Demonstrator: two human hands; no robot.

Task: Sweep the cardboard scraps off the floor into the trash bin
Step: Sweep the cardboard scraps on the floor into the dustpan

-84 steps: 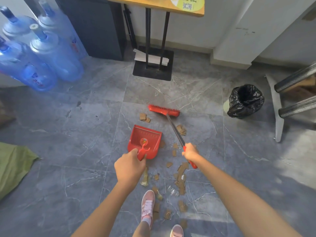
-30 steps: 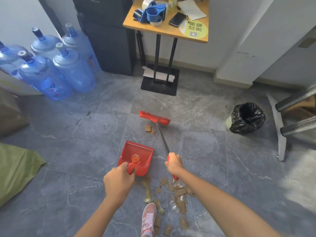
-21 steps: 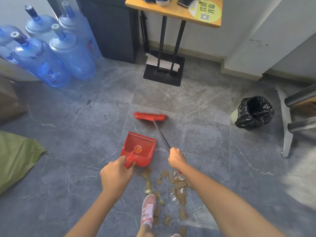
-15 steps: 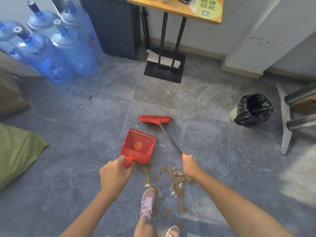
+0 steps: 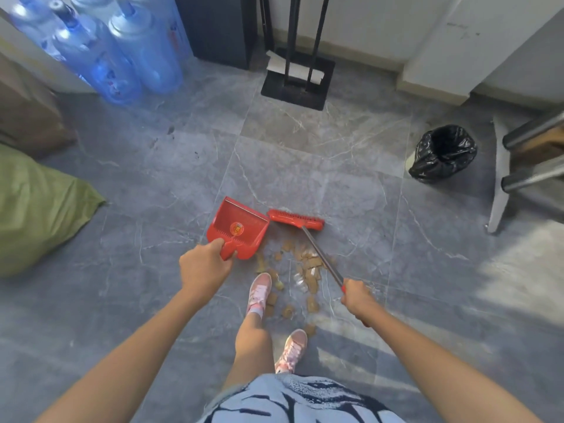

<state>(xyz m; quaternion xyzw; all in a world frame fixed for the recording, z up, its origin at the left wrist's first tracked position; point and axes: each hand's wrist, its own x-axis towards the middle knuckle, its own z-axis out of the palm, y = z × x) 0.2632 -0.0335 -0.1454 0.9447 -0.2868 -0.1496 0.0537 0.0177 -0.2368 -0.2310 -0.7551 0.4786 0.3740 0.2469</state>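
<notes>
My left hand [image 5: 205, 266] grips the handle of a red dustpan [image 5: 237, 227] held just above the grey floor, its mouth facing away from me. My right hand [image 5: 357, 297] holds the metal handle of a red broom [image 5: 296, 219], whose head rests on the floor right beside the dustpan. Several brown cardboard scraps [image 5: 306, 265] lie heaped between the broom head and my pink shoes. A trash bin [image 5: 443, 152] lined with a black bag stands open at the right, about a metre from the pile.
Blue water jugs [image 5: 122, 53] stand at the back left beside a dark cabinet. A black table base [image 5: 297, 83] sits at the back centre. A green sack [image 5: 39, 206] lies at the left. A white rack with rollers [image 5: 525, 166] stands right of the bin.
The broom head has been pulled nearer to me and now sits beside the dustpan. The far scraps have joined the pile at my feet. The view has tilted down.
</notes>
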